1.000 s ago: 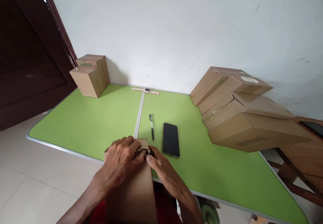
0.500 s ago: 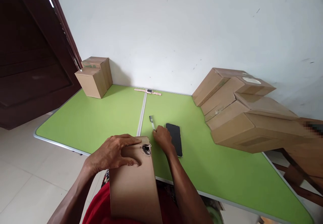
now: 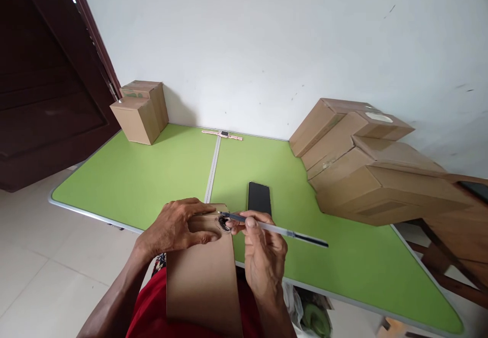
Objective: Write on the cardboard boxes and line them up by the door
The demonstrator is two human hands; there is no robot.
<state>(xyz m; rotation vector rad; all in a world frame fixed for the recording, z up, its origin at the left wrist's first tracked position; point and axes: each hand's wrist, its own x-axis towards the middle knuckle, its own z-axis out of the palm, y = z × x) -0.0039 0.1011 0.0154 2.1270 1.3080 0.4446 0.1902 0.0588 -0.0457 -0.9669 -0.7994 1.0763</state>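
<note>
My right hand (image 3: 263, 251) pinches a slim pen (image 3: 274, 228), its dark grip end pointing left and its tip right by a black scribbled patch (image 3: 224, 222) on a cardboard box (image 3: 202, 287). Whether the tip touches the cardboard I cannot tell. The box rests against my lap at the table's near edge, its upper end over the green top. My left hand (image 3: 179, 228) holds the box near that end, fingers along the far edge and thumb spread on the face beside the patch. Just beyond my right hand lies a dark phone (image 3: 259, 197), partly hidden by it.
Several cardboard boxes (image 3: 358, 175) stand in a cluster at the green table's (image 3: 152, 175) right end. Two more boxes (image 3: 139, 119) are at the back left. A pink-strapped watch (image 3: 224, 134) lies by the wall. A dark door (image 3: 46, 73) is at far left.
My right hand has picked up the pen from the table and brought it back to the black patch on the box. My left hand stays on the box.
</note>
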